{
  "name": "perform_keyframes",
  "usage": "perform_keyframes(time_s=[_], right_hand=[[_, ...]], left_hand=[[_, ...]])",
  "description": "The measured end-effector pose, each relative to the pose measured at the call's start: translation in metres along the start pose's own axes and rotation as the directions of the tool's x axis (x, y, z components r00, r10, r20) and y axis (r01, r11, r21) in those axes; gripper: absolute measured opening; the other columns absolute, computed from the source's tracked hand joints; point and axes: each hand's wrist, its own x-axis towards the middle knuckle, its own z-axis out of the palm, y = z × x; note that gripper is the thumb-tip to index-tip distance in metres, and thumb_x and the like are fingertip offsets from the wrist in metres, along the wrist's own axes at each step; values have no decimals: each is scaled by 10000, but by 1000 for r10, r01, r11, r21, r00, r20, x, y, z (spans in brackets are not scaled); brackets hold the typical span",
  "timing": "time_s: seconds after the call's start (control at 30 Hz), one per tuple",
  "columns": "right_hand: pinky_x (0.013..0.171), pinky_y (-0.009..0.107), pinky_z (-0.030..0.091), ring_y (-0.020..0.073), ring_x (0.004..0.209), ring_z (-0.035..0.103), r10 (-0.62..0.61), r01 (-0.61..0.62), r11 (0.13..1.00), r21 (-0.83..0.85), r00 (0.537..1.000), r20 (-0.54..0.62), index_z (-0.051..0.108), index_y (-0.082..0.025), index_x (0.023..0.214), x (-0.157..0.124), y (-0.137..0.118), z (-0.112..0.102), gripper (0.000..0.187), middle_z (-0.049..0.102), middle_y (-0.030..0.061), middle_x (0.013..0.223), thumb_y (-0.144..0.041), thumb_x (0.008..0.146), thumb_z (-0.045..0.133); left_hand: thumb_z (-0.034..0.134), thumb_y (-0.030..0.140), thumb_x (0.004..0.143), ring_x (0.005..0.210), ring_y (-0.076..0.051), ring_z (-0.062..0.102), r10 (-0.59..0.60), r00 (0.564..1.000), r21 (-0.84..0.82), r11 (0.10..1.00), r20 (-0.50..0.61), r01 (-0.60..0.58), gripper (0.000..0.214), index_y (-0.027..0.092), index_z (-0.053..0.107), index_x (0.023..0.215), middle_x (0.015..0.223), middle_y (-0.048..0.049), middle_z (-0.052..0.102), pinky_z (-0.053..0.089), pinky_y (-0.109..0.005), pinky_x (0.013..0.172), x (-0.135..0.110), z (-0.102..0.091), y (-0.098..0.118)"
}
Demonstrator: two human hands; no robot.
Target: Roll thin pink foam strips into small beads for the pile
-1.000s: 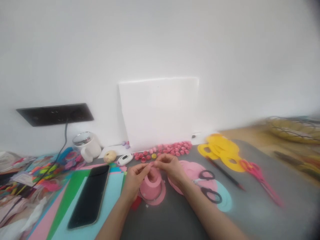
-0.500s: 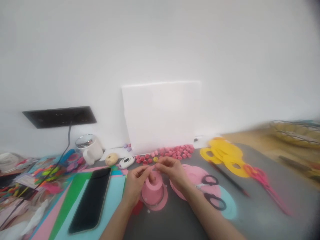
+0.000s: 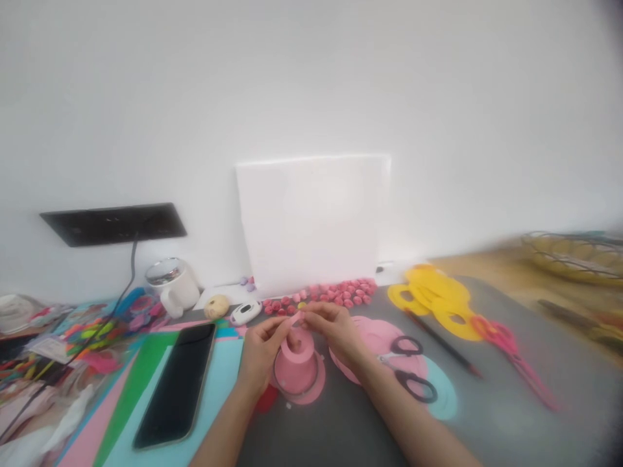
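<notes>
Both hands meet over the middle of the grey mat. My left hand [image 3: 263, 350] is closed, thumb and fingers pinching one end of a small pink paper strip [image 3: 295, 318]. At its other end, my right hand [image 3: 333, 331] pinches the strip the same way. Just below the fingers stands a pink roll-like piece [image 3: 298, 368] with a round opening on top, wider toward its base. A flat pink round [image 3: 316, 391] lies under it. Whether the strip joins the roll is blurred. A red piece [image 3: 266, 399] sits beside my left wrist.
Right of the hands lie pink paper shapes [image 3: 372, 337], black-handled scissors [image 3: 413, 386], a pencil [image 3: 445, 344], yellow cutouts [image 3: 433, 298] and pink scissors [image 3: 518, 360]. Many small pink rolled pieces [image 3: 345, 295] line the back. A phone [image 3: 178, 383] rests on coloured sheets; a mug [image 3: 175, 285] stands behind.
The pink strip now shows more plainly between the fingertips, raised above the roll. Both hands stay pinched at nearly the same place. The view has shifted slightly.
</notes>
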Motion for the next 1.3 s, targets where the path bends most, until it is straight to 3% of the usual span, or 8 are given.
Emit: perform_keyframes(time_s=[0.37, 0.5, 0.87, 1.3], right_hand=[[613, 263, 476, 117, 574, 568, -1, 1, 1000, -27, 1000, 5, 629, -162, 640, -4, -7, 2, 192, 615, -14, 594, -289, 597, 766], [599, 255, 466, 124, 590, 565, -30, 29, 998, -60, 999, -14, 619, -167, 596, -3, -6, 3, 195, 615, -13, 608, -279, 575, 777], [701, 301, 493, 149, 675, 623, -7, 9, 999, -37, 999, 49, 710, -155, 816, -2, -3, 0, 207, 696, 48, 740, -305, 673, 714], [587, 245, 469, 115, 579, 565, -21, 22, 999, -38, 999, 34, 637, -167, 635, -3, -5, 1, 167, 622, -11, 609, -266, 596, 766]], left_hand=[[651, 343, 729, 496, -132, 510, -5, 1000, 71, 997, 17, 4, 210, 138, 691, 724, 486, 11, 570, 434, -255, 561, -2, 4, 5], [649, 342, 734, 510, -131, 510, -1, 1000, 84, 996, 21, -1, 214, 140, 705, 775, 496, 13, 568, 438, -254, 577, -2, 3, 3], [657, 335, 726, 494, -125, 509, 24, 998, 55, 998, -51, -22, 241, 125, 704, 834, 479, 19, 562, 441, -248, 562, 0, -1, -1], [643, 334, 728, 525, -133, 517, 40, 999, 134, 990, -2, -40, 193, 148, 687, 706, 504, 11, 578, 428, -246, 584, -2, 3, 4]])
